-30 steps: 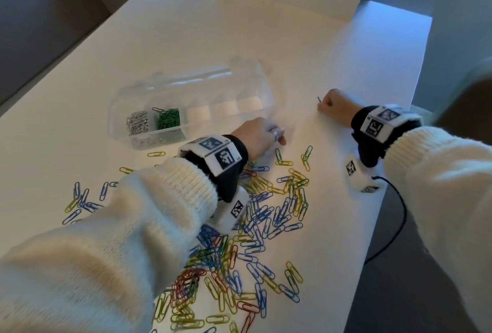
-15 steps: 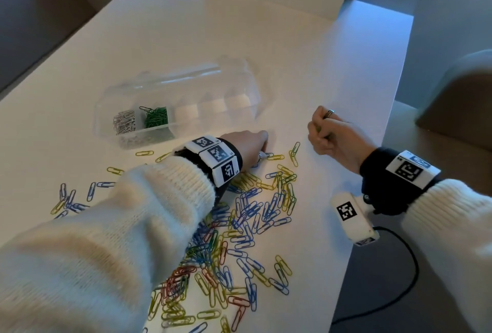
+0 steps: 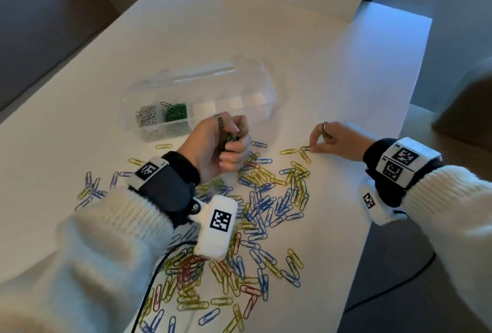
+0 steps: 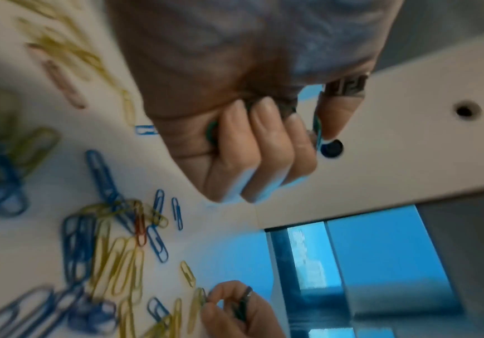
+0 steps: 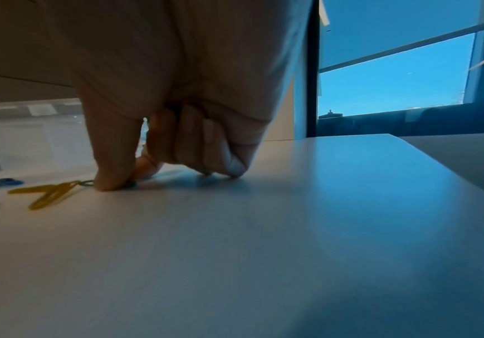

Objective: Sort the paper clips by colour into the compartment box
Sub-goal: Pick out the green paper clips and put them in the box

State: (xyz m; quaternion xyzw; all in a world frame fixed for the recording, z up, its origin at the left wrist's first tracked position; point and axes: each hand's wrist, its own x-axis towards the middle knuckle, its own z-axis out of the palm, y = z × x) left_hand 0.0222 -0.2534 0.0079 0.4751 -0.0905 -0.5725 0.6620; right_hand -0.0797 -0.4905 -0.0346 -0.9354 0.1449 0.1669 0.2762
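White table (image 3: 332,71), loose paper clips (image 3: 266,199) spread in front, clear compartment box (image 3: 202,85) behind them.

Left hand (image 3: 215,146) raised just before the box, fingers (image 4: 263,146) curled into a fist around green clips (image 4: 317,128). Right hand (image 3: 338,141) low on the table at the far right edge of the pile, thumb and forefinger pinching one dark green clip (image 3: 305,148) beside yellow ones, other fingers folded in. Inside the box, silver clips (image 3: 145,118) in the leftmost compartment, green clips (image 3: 175,112) in the next.

Both hands (image 3: 218,143) pinching green clips (image 3: 230,139) beside box (image 3: 202,93)
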